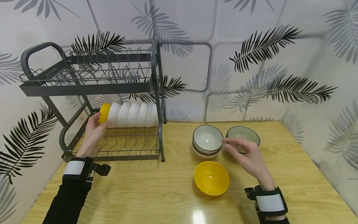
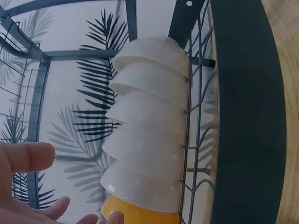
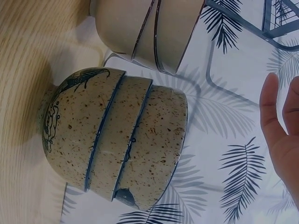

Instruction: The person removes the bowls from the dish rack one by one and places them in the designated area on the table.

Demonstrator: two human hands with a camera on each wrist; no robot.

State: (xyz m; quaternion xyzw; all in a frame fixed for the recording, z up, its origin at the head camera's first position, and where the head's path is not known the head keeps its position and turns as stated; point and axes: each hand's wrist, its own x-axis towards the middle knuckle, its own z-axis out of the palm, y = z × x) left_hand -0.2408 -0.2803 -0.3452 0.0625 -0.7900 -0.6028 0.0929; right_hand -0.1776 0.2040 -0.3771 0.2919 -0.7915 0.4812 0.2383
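On the lower tier of the dish rack (image 1: 128, 157), a yellow bowl (image 1: 104, 112) stands on edge at the left end of a row of several white bowls (image 1: 134, 115). My left hand (image 1: 93, 133) is at that yellow bowl, its fingers loosely spread; in the left wrist view the fingertips (image 2: 116, 217) lie close against it, and firm contact is unclear. My right hand (image 1: 249, 157) hovers with relaxed fingers by a stack of speckled bowls (image 3: 112, 140), holding nothing. Left of that stands a stack of dark-rimmed pale bowls (image 1: 207, 138). Another yellow bowl (image 1: 211, 178) sits upright in front.
Above the row of bowls, the rack's upper wire tier (image 1: 92, 74) overhangs my left hand. The rack's right-hand leg (image 1: 160, 137) stands between the row and the stacks. A leaf-patterned wall (image 1: 190, 102) borders the back of the wooden table (image 1: 145, 193).
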